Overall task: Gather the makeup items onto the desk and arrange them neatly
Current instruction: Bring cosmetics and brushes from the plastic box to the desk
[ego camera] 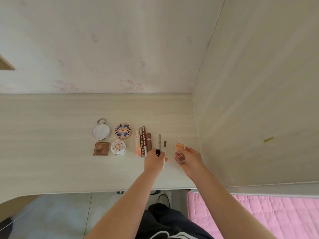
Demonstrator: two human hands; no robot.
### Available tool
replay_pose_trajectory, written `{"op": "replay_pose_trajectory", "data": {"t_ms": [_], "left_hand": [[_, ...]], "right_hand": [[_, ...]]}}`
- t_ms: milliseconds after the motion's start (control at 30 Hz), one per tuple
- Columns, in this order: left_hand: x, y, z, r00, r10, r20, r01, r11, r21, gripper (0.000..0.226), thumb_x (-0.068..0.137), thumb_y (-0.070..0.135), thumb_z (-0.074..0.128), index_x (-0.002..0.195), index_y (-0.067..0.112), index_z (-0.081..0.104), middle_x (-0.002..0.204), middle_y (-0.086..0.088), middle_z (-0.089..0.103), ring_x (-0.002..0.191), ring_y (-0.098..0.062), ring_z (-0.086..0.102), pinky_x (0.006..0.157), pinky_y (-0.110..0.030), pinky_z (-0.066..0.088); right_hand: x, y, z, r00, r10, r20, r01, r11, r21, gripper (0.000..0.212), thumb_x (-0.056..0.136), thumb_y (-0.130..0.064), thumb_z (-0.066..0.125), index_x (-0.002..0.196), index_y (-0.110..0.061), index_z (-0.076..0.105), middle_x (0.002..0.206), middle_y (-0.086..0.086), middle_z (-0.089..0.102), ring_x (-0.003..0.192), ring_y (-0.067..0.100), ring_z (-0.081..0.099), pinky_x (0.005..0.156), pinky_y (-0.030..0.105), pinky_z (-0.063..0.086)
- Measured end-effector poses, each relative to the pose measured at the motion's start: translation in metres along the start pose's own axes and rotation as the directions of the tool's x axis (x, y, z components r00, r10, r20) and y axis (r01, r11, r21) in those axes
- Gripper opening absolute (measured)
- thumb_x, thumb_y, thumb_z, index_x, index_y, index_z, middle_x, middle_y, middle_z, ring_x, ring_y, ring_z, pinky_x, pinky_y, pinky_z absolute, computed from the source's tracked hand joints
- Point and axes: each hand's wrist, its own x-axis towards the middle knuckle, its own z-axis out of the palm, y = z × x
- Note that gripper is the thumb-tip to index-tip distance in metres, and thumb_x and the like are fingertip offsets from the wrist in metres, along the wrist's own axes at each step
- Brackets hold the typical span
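Observation:
On the pale wooden desk point(51, 135) the makeup lies in rows: a round silver mirror point(101, 131), a patterned round compact point(123, 131), a brown eyeshadow palette point(101, 148), a white floral compact point(118, 147), several lip tubes point(144, 142) and a grey pencil point(159, 141). My left hand point(154, 160) pinches a thin white pen with a dark tip point(164, 149). My right hand point(189, 160) grips a small clear case point(180, 156). A small orange compact point(180, 146) lies on the desk just beyond my right fingertips.
A wall point(120, 49) with faint pink cartoon prints backs the desk, and a side panel point(259, 100) closes it on the right. A pink quilted mat point(259, 218) lies lower right. The desk's front edge point(86, 193) runs above grey floor.

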Motion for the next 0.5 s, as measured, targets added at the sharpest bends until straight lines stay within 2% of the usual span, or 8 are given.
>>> {"op": "replay_pose_trajectory", "data": {"t_ms": [100,167,233,300,367,500], "left_hand": [[0.013,0.001,-0.001,0.999,-0.014,-0.031,0.016,0.997,0.069,0.012,0.095,0.022,0.048,0.096,0.014,0.056,0.081,0.001,0.071,0.065,-0.012,0.061,0.056,-0.026,0.049],[0.021,-0.001,-0.001,0.998,-0.025,-0.063,0.033,0.991,0.128,0.014,0.095,0.024,0.048,0.098,0.013,0.056,0.085,-0.002,0.071,0.074,-0.016,0.064,0.065,-0.032,0.055],[0.026,-0.004,-0.001,0.995,-0.034,-0.092,0.051,0.98,0.191,0.016,0.095,0.027,0.048,0.098,0.012,0.055,0.09,-0.006,0.07,0.08,-0.022,0.066,0.071,-0.038,0.057],[0.03,-0.007,-0.001,0.994,-0.033,-0.103,0.06,0.96,0.274,0.021,0.096,0.03,0.047,0.098,0.011,0.056,0.092,-0.008,0.067,0.083,-0.026,0.065,0.074,-0.042,0.057],[0.031,-0.007,-0.002,0.994,-0.028,-0.11,0.065,0.937,0.344,0.023,0.097,0.032,0.046,0.098,0.011,0.055,0.093,-0.008,0.066,0.084,-0.028,0.064,0.075,-0.043,0.056],[0.031,0.0,-0.004,0.995,0.011,-0.104,0.039,0.886,0.462,0.024,0.099,0.031,0.044,0.101,0.01,0.054,0.095,-0.009,0.063,0.087,-0.028,0.064,0.076,-0.041,0.055]], "right_hand": [[0.011,-0.001,0.005,1.0,0.025,-0.015,-0.026,0.997,-0.068,0.017,0.086,0.0,0.064,0.103,-0.001,0.061,0.077,0.015,0.057,0.064,0.021,0.055,0.049,0.029,0.042],[0.019,0.001,0.008,0.999,0.038,-0.021,-0.04,0.99,-0.134,0.013,0.086,-0.005,0.066,0.099,-0.006,0.062,0.079,0.015,0.06,0.066,0.02,0.059,0.053,0.033,0.048],[0.027,0.003,0.01,0.998,0.051,-0.023,-0.054,0.984,-0.171,0.014,0.087,-0.006,0.066,0.1,-0.007,0.062,0.077,0.014,0.061,0.064,0.02,0.057,0.061,0.038,0.049],[0.033,0.004,0.013,0.998,0.052,-0.033,-0.058,0.974,-0.218,0.012,0.087,-0.007,0.066,0.098,-0.009,0.062,0.079,0.012,0.062,0.066,0.019,0.058,0.062,0.038,0.049],[0.038,0.004,0.015,0.998,0.034,-0.047,-0.046,0.958,-0.282,0.012,0.087,-0.007,0.065,0.099,-0.009,0.062,0.08,0.011,0.062,0.065,0.018,0.058,0.058,0.035,0.047],[0.045,0.003,0.019,0.996,-0.074,-0.049,0.038,0.854,-0.518,0.017,0.087,-0.015,0.066,0.102,-0.008,0.061,0.071,0.009,0.058,0.048,0.019,0.047,0.044,0.026,0.04]]}}
